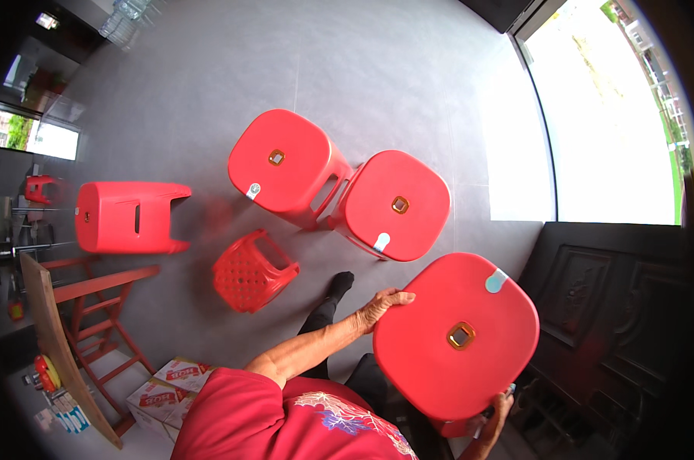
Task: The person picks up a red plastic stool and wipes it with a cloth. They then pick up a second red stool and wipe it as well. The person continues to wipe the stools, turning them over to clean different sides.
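Observation:
A red plastic stool [427, 360] is in front of me at the lower right, its square seat with rounded corners turned up toward me. It has a gold-rimmed square hole in the middle and a pale blue sticker near one corner. My left hand [384, 305] is closed on the seat's left edge, thumb on top. At the lower right edge my right hand [497, 418] grips the same stool, its fingers partly hidden. A small pale thing shows by those fingertips, too small to name. Just beyond are two matching red stools [282, 180] [404, 180], upright and side by side.
Another red stool [117, 218] lies on its side at left. A low red stool with a perforated seat [243, 276] is nearer. A wooden table [63, 345], cartons [163, 395] and a folding wooden stand [98, 330] are at lower left. A dark carved door [592, 307] borders the right.

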Demonstrator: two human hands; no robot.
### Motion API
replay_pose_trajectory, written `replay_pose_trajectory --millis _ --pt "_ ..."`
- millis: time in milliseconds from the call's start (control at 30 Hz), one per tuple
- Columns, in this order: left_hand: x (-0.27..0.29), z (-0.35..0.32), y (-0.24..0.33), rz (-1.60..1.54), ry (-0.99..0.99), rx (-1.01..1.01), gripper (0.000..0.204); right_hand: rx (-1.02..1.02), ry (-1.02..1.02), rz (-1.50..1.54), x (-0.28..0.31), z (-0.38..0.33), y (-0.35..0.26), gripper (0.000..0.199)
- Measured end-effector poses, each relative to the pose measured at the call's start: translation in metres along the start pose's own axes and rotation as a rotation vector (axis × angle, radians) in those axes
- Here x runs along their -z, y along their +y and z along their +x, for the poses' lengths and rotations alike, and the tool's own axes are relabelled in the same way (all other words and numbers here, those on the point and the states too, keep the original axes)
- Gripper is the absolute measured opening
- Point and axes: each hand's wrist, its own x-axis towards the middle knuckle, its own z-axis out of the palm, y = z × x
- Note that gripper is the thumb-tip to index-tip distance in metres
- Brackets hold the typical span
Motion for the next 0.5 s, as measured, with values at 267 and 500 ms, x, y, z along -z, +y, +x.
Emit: replay_pose_trajectory --millis 267,500 --pt "-0.12 -0.078 0.061 0.189 -0.334 -0.305 0.061 0.694 0.33 -0.322 0.109 -0.044 -0.079 0.046" --pt "-0.21 -0.215 0.141 0.457 -0.218 -0.609 0.074 1.067 0.438 -0.106 0.081 -0.037 -0.183 0.056"
